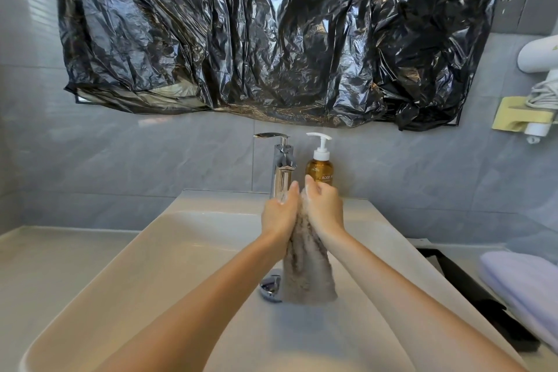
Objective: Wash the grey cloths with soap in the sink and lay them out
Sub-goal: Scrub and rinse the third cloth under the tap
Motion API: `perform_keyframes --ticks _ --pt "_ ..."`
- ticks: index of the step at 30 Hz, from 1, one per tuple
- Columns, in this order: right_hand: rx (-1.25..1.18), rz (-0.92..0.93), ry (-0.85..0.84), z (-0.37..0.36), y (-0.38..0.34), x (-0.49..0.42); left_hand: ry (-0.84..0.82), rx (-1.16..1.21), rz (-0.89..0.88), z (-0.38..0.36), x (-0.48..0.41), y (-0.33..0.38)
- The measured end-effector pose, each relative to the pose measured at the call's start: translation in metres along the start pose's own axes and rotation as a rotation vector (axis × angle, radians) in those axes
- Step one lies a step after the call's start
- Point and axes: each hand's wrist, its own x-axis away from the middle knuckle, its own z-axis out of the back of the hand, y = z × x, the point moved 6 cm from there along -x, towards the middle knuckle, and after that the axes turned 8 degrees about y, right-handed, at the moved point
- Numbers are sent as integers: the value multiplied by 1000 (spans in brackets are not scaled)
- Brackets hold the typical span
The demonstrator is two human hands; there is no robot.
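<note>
Grey marbled wall tiles at the back, with a crumpled black plastic sheet (271, 39) hung across the upper wall. White sink (181, 251) fills the lower frame, set in a pale counter.

- Chrome faucet (282, 172) at the back rim of the sink, lever pointing left. Amber soap bottle (320, 170) with a white pump stands just beside it on the right.
- Left hand (279, 214) and right hand (324, 208) are raised together over the basin, right in front of the faucet and bottle. I read both as clamped on the top of the grey cloth (308, 275), which is bunched between the palms.
- Left hand: thumb lies up along the cloth; the other fingers wrap round the far side, out of my sight.
- Right hand: fingers curled in over the cloth, thumb up.
- Bits of white suds on both hands.
- Cloth hangs down from the grip in a fuzzy, wrinkled drape; its lower edge is over the basin, partly covering the chrome drain plug (270, 287).
- Right counter: a folded lilac towel (522, 284) beside a black object (471, 290) I cannot identify.
- Right wall: a white hair dryer (537, 54) above a yellow holder (513, 118).
</note>
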Motion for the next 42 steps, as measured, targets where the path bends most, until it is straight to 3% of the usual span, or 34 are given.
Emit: perform_keyframes --ticks 5,9,12,16,20,24,27,33,37,42 --pt "15 36 -258 -19 -1 18 98 58 80 15 -7 -3" --pt "69 -3 -104 -8 3 -4 -7 20 98 -1 6 -5" --pt "98 88 -217 -22 -2 16 120 108 128 14 -3 2" --pt "87 -77 -122 -12 5 2 20 128 185 2 13 -4" --pt "50 -58 -272 -24 6 21 143 145 143 17 0 3" --pt "74 -146 -142 -11 9 2 34 160 173 0 13 0" --pt "93 -55 -284 -25 6 23 126 161 127 15 0 7" --pt "105 -34 -82 -8 -6 4 -6 197 198 4 9 1" --pt "95 112 -428 -25 -11 26 20 252 221 24 -13 -2" --pt "60 97 -527 0 -8 0 -35 269 266 37 -23 -4"
